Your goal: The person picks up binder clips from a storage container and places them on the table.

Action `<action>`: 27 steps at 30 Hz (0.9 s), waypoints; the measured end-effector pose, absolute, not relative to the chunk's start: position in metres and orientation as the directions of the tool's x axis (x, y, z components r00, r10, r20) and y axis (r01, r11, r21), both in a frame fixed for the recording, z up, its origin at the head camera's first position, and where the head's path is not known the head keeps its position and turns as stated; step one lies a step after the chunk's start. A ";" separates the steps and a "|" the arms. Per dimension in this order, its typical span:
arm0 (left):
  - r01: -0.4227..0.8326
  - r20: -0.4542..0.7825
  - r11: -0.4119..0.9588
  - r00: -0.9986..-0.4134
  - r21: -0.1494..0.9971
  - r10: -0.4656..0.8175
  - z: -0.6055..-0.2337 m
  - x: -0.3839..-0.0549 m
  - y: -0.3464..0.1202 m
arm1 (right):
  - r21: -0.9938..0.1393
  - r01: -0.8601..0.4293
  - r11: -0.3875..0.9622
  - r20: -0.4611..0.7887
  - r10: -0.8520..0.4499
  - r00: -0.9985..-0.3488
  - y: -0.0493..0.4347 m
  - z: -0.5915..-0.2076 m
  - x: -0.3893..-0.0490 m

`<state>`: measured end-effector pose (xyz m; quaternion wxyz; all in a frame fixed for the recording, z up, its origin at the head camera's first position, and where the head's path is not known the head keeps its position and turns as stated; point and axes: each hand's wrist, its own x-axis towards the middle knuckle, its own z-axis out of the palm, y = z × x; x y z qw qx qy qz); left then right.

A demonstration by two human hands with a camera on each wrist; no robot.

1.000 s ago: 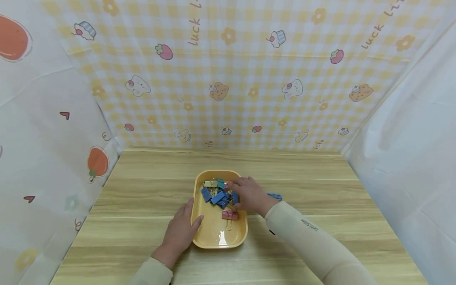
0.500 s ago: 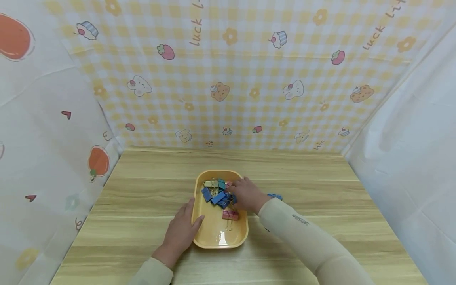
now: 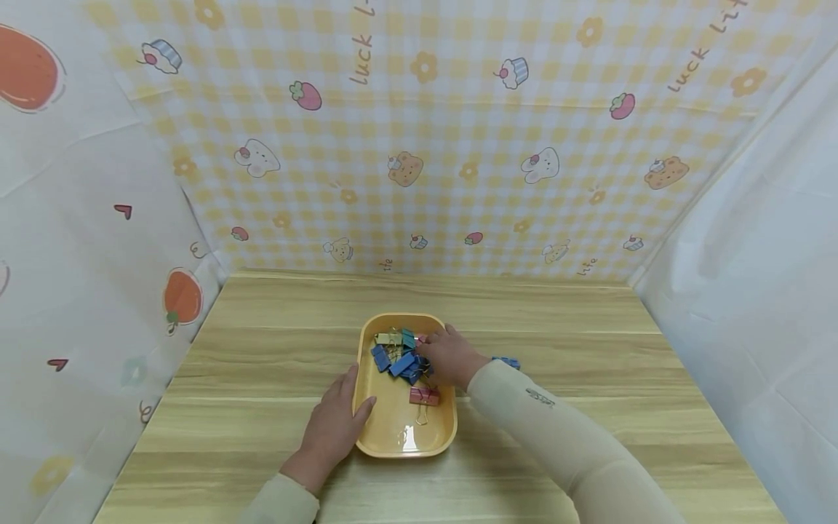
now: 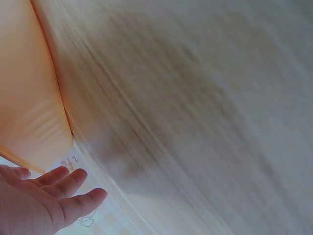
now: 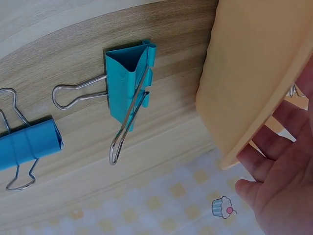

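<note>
A yellow tray (image 3: 396, 437) stands on the table, holding binder clips: a light blue clip (image 3: 402, 364) on top, a yellow clip (image 3: 389, 338), a teal clip (image 3: 409, 338) and a pink clip (image 3: 424, 396). My left hand (image 3: 330, 426) rests along the tray's left side, its thumb over the rim; in the left wrist view its fingers (image 4: 73, 203) stretch out loosely. My right hand (image 3: 450, 356) reaches over the right rim, fingers bent down among the clips. I cannot tell whether those fingertips, hidden behind hand and wall, hold a clip.
Right of the tray, a teal binder clip (image 5: 120, 88) and a blue binder clip (image 5: 29, 143) lie on the wooden table (image 3: 589, 407); my right sleeve (image 3: 550, 422) partly covers that area in the head view. Patterned cloth (image 3: 445, 131) hangs behind the table.
My right hand has sunk a little lower into the tray and now covers a blue clip that showed beside its fingers. The right sleeve has shifted left. My left hand stays put.
</note>
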<state>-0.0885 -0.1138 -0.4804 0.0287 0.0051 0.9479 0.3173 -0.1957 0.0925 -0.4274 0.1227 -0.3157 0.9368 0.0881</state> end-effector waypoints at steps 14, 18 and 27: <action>-0.016 -0.058 0.803 -0.998 0.596 0.023 -0.481 -0.089 -0.114 | 0.105 -0.592 0.799 -0.336 -0.532 -0.777 0.089 -0.436 -0.204; -0.023 -0.066 0.806 -0.998 0.591 0.020 -0.481 -0.089 -0.113 | 0.094 -0.583 0.807 -0.347 -0.522 -0.779 0.089 -0.438 -0.205; -0.020 -0.060 0.806 -0.998 0.591 0.019 -0.483 -0.090 -0.113 | 0.136 -0.595 0.792 -0.361 -0.519 -0.775 0.088 -0.439 -0.205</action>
